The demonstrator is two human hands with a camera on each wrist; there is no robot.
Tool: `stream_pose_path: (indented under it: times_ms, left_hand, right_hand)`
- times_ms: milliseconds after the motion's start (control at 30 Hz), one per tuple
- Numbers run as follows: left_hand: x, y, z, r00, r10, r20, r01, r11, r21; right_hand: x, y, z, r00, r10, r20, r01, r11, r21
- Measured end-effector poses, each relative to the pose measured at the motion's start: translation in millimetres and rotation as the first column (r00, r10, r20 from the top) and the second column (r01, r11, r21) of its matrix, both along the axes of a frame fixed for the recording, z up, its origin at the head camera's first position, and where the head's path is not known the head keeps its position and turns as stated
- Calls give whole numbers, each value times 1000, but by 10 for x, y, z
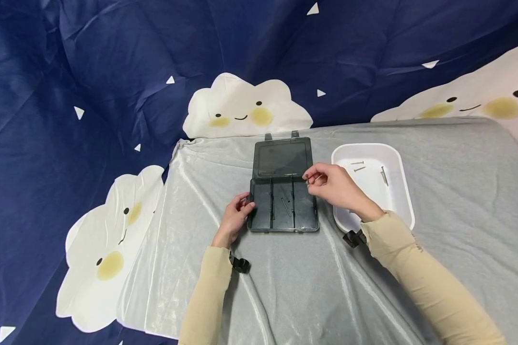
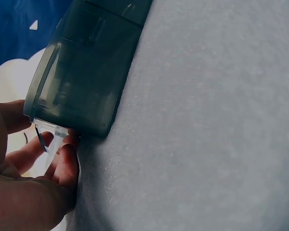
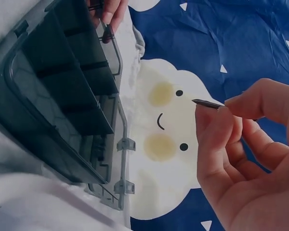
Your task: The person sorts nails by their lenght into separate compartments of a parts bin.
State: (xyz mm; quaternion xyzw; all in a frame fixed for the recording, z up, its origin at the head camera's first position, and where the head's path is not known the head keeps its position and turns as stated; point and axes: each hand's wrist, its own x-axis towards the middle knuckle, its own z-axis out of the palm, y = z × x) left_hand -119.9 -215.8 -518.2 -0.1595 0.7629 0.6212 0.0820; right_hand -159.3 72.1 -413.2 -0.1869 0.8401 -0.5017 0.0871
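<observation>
A dark translucent storage box point(image 1: 260, 221) lies on the cloth with its lid point(image 1: 282, 158) folded back. Dividers split it into three long compartments, and several nails point(image 1: 285, 206) lie in the middle one. My left hand point(image 1: 234, 215) grips the box's left side, thumb at the rim and fingers by the outer wall, as the left wrist view also shows. Over the box's right compartment, near the hinge, my right hand point(image 1: 334, 184) pinches a nail point(image 3: 207, 103) between thumb and index finger. Its pointed tip sticks out from the fingertips in the right wrist view; the rest is mostly hidden.
To the right of the box stands a white plastic tub point(image 1: 407, 206) with several nails point(image 1: 384, 176) inside, partly covered by my right forearm. Grey cloth point(image 1: 293, 282) covers the table. Behind it hangs a dark blue curtain point(image 1: 259, 43) with cloud prints.
</observation>
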Motion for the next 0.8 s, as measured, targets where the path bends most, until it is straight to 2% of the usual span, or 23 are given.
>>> stream_pose_path:
  times_ms: [67, 800]
  left_hand:
    - [-9, -6, -46, 1000, 4, -1, -4, 1000, -6]
    - [-11, -3, -44, 1000, 9, -15, -8, 1000, 6]
  right_hand:
    - [6, -10, -4, 1000, -1, 7, 1, 1000, -13]
    - [64, -226, -223, 991, 84, 103, -71, 990, -125]
